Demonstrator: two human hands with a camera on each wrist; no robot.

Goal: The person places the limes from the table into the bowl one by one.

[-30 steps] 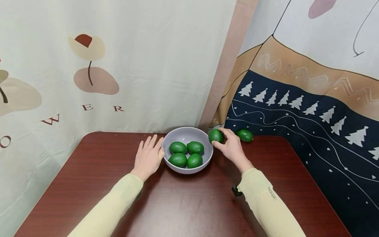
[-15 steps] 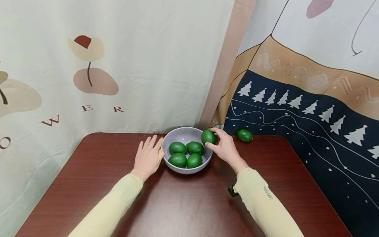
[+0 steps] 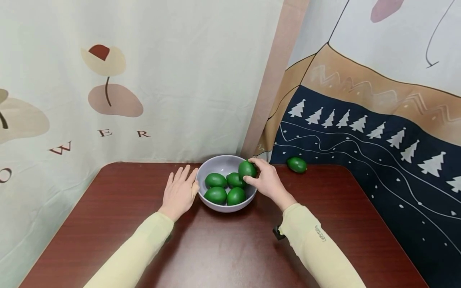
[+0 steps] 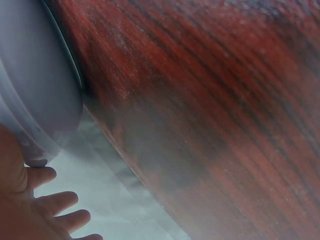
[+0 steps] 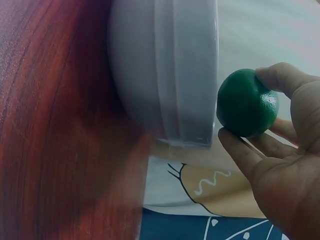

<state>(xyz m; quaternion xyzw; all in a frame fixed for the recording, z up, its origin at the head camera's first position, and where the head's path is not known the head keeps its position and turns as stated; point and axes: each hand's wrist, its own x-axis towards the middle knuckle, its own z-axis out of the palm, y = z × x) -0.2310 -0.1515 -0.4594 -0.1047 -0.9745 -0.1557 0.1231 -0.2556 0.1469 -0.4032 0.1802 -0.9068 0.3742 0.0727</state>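
Observation:
A pale lavender-grey bowl (image 3: 220,164) stands near the table's back edge with several glossy green limes (image 3: 215,195) in it. My left hand (image 3: 179,193) touches the bowl's left side, its fingers straight and spread. Over the right part of the bowl, my right hand (image 3: 268,181) pinches another lime (image 3: 247,171) between thumb and fingers. From the right wrist view, that held lime (image 5: 246,104) is above the rim of the bowl (image 5: 165,65). In the left wrist view, the left hand (image 4: 30,205) lies against the bowl's wall (image 4: 45,75).
One more lime (image 3: 297,165) lies by the back edge of the reddish-brown wooden table (image 3: 230,248), to the right of the bowl. A pale printed curtain (image 3: 187,80) and a dark-blue tree-patterned cloth (image 3: 335,168) hang behind and to the right.
My right hand has moved left with its lime, from beside the bowl's right rim to over the bowl's inside. The left hand has stayed against the bowl.

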